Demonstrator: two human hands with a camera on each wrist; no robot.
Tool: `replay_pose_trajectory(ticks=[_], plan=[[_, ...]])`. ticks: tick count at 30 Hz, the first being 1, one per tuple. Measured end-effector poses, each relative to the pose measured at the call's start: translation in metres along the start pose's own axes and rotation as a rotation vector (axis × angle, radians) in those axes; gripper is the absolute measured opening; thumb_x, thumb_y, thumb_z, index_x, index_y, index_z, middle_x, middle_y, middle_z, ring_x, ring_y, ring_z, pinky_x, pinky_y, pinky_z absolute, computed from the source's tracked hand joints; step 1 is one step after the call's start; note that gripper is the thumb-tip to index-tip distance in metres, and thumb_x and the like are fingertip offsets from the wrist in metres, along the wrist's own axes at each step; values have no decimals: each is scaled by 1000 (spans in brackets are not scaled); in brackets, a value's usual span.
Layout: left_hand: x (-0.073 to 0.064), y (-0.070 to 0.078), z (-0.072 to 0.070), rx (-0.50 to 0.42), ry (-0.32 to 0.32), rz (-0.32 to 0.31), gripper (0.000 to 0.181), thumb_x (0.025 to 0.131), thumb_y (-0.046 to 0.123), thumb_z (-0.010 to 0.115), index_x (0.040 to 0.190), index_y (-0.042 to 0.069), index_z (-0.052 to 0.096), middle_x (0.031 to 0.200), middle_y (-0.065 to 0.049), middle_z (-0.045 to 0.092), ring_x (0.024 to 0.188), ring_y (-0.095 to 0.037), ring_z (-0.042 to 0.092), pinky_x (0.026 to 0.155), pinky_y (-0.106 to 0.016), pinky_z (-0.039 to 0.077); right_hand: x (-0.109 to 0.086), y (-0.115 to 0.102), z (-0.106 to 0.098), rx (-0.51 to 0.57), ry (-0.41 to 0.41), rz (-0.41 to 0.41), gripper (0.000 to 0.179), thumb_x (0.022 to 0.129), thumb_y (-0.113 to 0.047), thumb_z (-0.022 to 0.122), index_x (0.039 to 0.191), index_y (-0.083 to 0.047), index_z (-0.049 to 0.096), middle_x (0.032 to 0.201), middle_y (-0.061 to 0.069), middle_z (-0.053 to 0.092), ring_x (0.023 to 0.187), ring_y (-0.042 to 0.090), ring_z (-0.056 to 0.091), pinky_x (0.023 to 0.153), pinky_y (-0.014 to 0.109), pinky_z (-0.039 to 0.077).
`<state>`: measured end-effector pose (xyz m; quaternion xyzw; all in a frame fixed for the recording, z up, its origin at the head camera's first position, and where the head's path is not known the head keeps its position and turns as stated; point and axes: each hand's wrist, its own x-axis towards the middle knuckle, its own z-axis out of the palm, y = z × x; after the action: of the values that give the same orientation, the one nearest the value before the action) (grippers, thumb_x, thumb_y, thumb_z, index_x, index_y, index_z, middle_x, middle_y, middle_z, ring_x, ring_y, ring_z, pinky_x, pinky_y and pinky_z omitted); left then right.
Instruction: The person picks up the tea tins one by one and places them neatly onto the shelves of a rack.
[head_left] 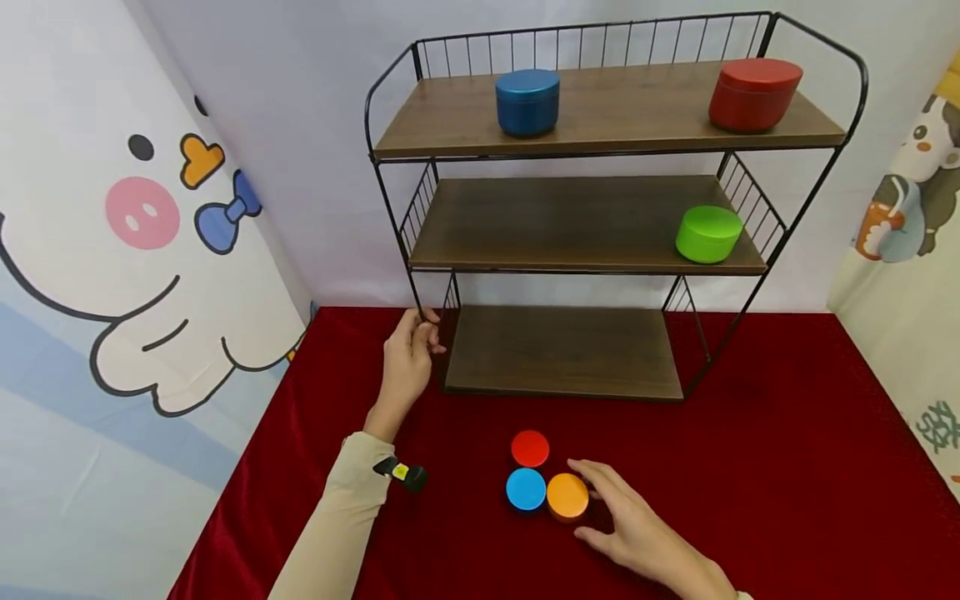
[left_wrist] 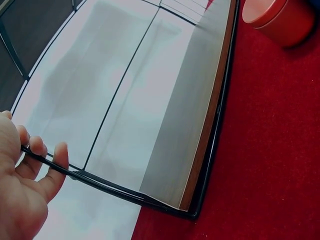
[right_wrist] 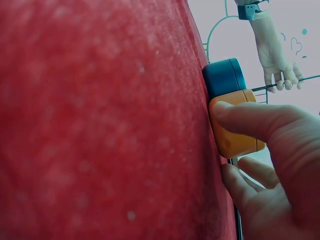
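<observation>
Rack (head_left: 555, 223) gripped in left hand (head_left: 409, 352), right hand (head_left: 632, 527) beside orange tin (head_left: 567, 497)

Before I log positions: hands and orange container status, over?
Left hand grips shelf rack. Right hand beside orange container, not gripping it. Blue container close on its other side.

Rack (head_left: 562, 354): blk wire w/ dk brown wood-grain boards (head_left: 577, 223); on rack: metallic blue tin (head_left: 528, 105), dk red tin (head_left: 753, 97), lime green tin (head_left: 708, 235); in front of rack: orange tin (head_left: 567, 497), bright red tin (head_left: 530, 448) & two-tone blue tin (head_left: 526, 489) (lt lid, darker sides); under rack: deep red cloth (head_left: 810, 450); behind rack: off-white backdrop (head_left: 292, 92); L of rack: white duck print (head_left: 60, 208) w/ pink cheek (head_left: 142, 212), orange beak (head_left: 201, 162), blue bow tie (head_left: 225, 215); L front of rack: beige sleeve (head_left: 337, 517)
</observation>
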<state>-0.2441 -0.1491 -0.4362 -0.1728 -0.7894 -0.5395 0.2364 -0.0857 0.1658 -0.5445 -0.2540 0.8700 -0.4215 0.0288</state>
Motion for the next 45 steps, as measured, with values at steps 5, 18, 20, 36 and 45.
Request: replay_pose_trajectory(ticks=[5, 18, 20, 36, 45], plan=[[0, 0, 0, 2, 1, -15, 17, 106, -3, 45, 106, -16, 55, 77, -30, 52, 70, -44, 62, 67, -53, 65, 3, 0, 0, -9, 1, -8, 81, 82, -2, 85, 152, -9, 45, 146, 8, 54, 120, 16, 62, 96, 24, 60], [-2, 0, -1, 15, 1, -5, 17, 106, -2, 44, 105, -15, 55, 77, -30, 52, 70, -43, 62, 67, -52, 65, 8, -5, 0, -82, -18, -20, 66, 85, -4, 84, 144, -11, 55, 139, -2, 58, 125, 20, 61, 105, 36, 57], [-2, -1, -1, 15, 1, -11, 18, 106, -1, 44, 106, -15, 55, 77, -30, 52, 70, -43, 62, 67, -52, 65, 8, -6, -1, -84, -12, -26, 66, 85, -4, 83, 144, -11, 55, 138, -2, 58, 124, 20, 61, 105, 35, 58], [0, 0, 2, -13, -11, -34, 15, 106, -6, 44, 106, -17, 54, 77, -30, 51, 70, -41, 61, 68, -54, 64, 10, -6, -12, -63, 126, -50, 71, 78, 1, 87, 141, -11, 58, 136, 1, 60, 117, 16, 62, 92, 25, 61], [1, 0, 2, 10, 5, -8, 17, 106, -3, 44, 105, -17, 54, 76, -29, 51, 69, -40, 62, 67, -51, 65, 14, -12, -19, -15, 188, -34, 72, 76, 3, 89, 140, -7, 58, 135, 2, 60, 119, 15, 62, 90, 24, 62]])
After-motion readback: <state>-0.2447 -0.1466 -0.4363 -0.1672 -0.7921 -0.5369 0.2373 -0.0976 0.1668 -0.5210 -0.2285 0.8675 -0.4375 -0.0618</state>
